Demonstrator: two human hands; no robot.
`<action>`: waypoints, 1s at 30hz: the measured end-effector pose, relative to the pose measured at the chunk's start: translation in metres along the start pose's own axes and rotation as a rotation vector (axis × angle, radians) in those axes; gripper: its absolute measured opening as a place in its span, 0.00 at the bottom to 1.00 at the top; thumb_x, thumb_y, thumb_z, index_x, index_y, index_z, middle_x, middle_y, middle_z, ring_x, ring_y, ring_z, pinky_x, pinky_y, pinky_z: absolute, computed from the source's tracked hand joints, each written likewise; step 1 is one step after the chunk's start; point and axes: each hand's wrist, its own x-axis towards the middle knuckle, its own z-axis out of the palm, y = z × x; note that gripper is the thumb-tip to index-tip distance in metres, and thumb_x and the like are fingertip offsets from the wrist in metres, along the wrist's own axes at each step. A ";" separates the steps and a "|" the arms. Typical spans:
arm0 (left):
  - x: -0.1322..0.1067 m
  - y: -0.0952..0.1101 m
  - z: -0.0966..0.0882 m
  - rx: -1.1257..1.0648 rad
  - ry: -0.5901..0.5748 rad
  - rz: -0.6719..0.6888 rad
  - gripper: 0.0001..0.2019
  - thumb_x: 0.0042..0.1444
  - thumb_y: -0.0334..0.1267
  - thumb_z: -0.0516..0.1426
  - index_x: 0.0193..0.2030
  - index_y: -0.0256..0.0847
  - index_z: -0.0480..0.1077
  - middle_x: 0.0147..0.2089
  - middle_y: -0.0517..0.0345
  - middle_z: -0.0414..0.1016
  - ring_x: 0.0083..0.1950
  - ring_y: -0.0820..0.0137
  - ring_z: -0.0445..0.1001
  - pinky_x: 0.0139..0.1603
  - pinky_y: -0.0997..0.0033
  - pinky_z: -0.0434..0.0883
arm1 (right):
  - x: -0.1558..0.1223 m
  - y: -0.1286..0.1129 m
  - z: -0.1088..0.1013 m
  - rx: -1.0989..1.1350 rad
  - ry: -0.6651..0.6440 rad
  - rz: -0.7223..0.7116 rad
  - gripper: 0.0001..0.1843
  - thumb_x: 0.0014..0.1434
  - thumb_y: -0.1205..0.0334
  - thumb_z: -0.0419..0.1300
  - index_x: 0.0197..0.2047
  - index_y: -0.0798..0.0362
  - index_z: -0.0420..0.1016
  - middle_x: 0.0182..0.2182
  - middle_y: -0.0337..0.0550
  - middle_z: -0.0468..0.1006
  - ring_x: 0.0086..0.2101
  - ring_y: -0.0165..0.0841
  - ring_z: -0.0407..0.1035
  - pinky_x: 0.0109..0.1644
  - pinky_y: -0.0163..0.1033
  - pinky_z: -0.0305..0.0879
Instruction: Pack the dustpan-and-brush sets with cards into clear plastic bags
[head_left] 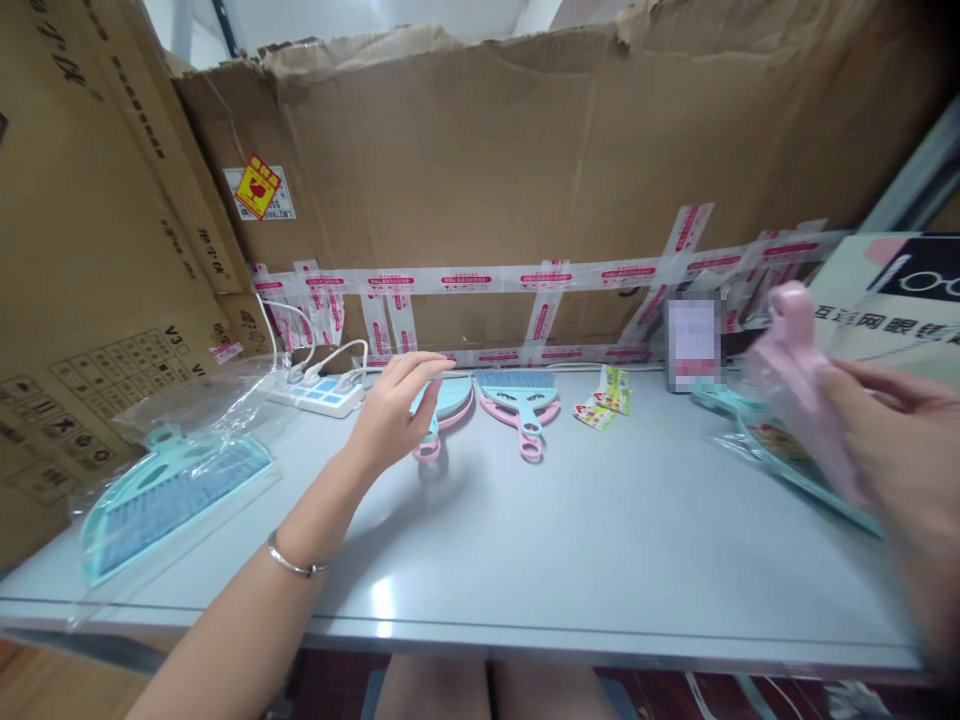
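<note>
My left hand (pixel 397 410) hovers over the back middle of the table, fingers stretched and thumb apart, holding nothing. Just past it, and partly hidden by it, a turquoise piece lies on a pink dustpan (pixel 457 415). To the right of that pair, a turquoise brush (pixel 517 395) with blue-grey bristles rests on another pink piece, both handles facing me. At the far right my right hand (pixel 892 440), blurred, grips a pink dustpan (pixel 799 370), seen nearly edge-on with its looped handle up. Below it a turquoise dustpan (pixel 802 470) with a coloured label lies on the table.
A turquoise dustpan and brush set (pixel 180 490) in clear plastic lies at the left. Behind stand a power strip (pixel 322 392) with plugged-in cables, small printed cards (pixel 604 398) and a blurred-out upright screen (pixel 694 342). Large cardboard boxes (pixel 465 170) wall the back and left.
</note>
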 end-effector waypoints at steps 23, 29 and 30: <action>0.010 0.015 0.065 -1.189 0.420 -1.152 0.15 0.40 0.40 0.66 0.35 0.38 0.70 0.27 0.62 0.75 0.26 0.74 0.73 0.27 0.76 0.69 | -0.094 -0.093 0.090 0.418 -0.452 -0.307 0.23 0.53 0.50 0.58 0.49 0.51 0.64 0.52 0.55 0.67 0.55 0.44 0.61 0.56 0.52 0.61; 0.013 0.017 0.063 -1.212 0.380 -1.198 0.15 0.42 0.38 0.65 0.37 0.39 0.71 0.27 0.60 0.76 0.27 0.72 0.74 0.28 0.75 0.71 | -0.056 -0.069 0.107 0.359 -1.034 0.188 0.25 0.45 0.51 0.64 0.44 0.53 0.66 0.31 0.47 0.76 0.30 0.40 0.72 0.30 0.43 0.69; 0.012 0.017 0.063 -1.204 0.374 -1.197 0.14 0.42 0.39 0.65 0.37 0.39 0.71 0.26 0.61 0.75 0.26 0.72 0.74 0.27 0.75 0.70 | -0.048 -0.066 0.105 0.323 -1.001 0.207 0.23 0.46 0.52 0.64 0.43 0.53 0.66 0.29 0.46 0.75 0.26 0.39 0.71 0.27 0.43 0.68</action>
